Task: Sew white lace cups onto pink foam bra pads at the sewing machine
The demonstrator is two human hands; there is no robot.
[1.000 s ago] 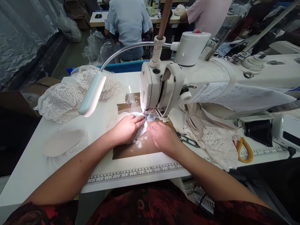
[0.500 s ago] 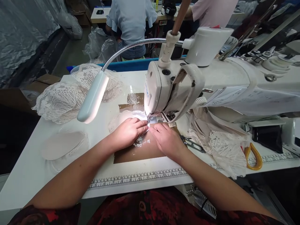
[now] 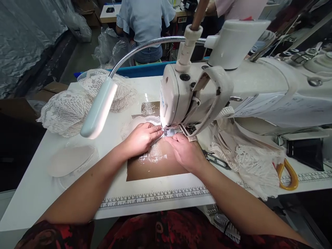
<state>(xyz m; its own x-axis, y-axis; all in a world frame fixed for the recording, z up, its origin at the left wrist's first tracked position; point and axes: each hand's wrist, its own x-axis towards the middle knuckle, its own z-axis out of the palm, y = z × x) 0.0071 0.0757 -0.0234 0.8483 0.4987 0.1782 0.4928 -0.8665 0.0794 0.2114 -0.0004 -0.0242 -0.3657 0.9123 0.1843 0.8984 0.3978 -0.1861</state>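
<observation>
White openwork lace piece (image 3: 153, 154) on brown panel (image 3: 155, 167).
</observation>
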